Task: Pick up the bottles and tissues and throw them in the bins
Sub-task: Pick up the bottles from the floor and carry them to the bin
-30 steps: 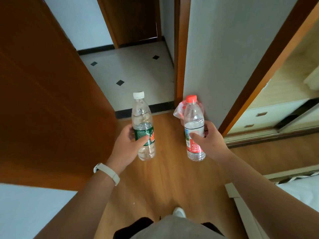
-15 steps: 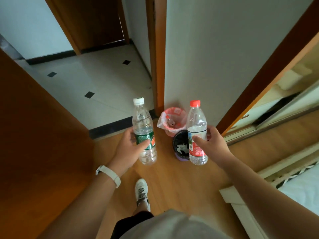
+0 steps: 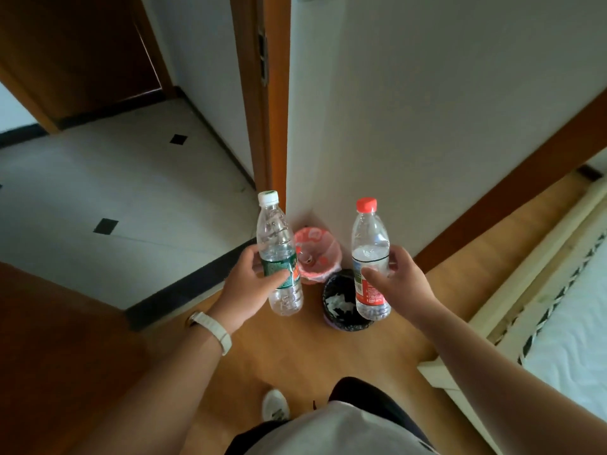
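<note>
My left hand point(image 3: 251, 284) grips a clear bottle with a white cap and green label point(image 3: 278, 254), held upright. My right hand point(image 3: 399, 284) holds a second upright clear bottle with a red cap and red label point(image 3: 369, 254). Two small bins stand on the wooden floor against the white wall, just beyond and between the bottles. The farther bin has a pink liner point(image 3: 317, 257) and something small inside. The nearer bin has a black liner point(image 3: 340, 302) with white crumpled tissue inside, and the red-label bottle partly covers it.
A brown door frame point(image 3: 262, 93) stands left of the white wall corner, with a white tiled hallway point(image 3: 115, 198) beyond. An open wooden door point(image 3: 49, 356) is at the left. A bed with a pale frame point(image 3: 542, 307) fills the right. My shoe point(image 3: 275, 405) is below.
I have stepped closer to the wall corner; both bins now sit nearer and more central between the bottles. Both hands still hold their bottles upright.
</note>
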The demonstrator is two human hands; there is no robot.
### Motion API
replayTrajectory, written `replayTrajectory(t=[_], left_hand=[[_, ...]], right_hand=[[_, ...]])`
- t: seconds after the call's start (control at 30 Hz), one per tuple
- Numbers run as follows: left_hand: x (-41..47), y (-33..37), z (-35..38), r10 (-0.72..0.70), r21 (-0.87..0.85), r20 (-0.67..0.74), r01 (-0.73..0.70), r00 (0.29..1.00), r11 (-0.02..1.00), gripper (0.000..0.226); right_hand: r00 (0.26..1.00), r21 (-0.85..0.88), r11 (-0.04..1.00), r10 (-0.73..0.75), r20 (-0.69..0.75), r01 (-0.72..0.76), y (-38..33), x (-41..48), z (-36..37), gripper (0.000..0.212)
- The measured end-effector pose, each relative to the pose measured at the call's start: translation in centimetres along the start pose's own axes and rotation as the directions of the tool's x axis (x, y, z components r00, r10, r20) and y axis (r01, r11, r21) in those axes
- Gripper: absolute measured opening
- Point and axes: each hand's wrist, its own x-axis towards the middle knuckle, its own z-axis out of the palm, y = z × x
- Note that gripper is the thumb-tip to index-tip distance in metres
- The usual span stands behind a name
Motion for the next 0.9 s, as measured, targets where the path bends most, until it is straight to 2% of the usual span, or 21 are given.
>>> replayTrajectory(t=[0.17,0.43,0.63,0.9], left_hand=[[5.4,0.1,0.5,0.004,0.060,0.035,-0.006,0.999,0.998,0.051],[14.4,-0.1,2.3,-0.092,0.159,0.082,0.078,0.992,0.984,0.049],[21.1,0.8,4.4,-0.146,0.246,0.106,0.116,0.984,0.962,0.051],[27.3,0.2,6.1,-0.236,0.226,0.119,0.205,0.965,0.952,0.055]], right_hand=[[0.997,0.037,0.997,0.069,-0.044,-0.068,0.1,3.9,0.4,0.061],[0.990,0.167,0.976,0.137,0.004,-0.136,1.3,12.7,2.8,0.057],[0.989,0.160,0.977,0.130,0.069,-0.140,1.7,19.7,3.0,0.060],[0.976,0.130,0.972,0.179,0.122,-0.195,2.9,25.1,3.6,0.065]])
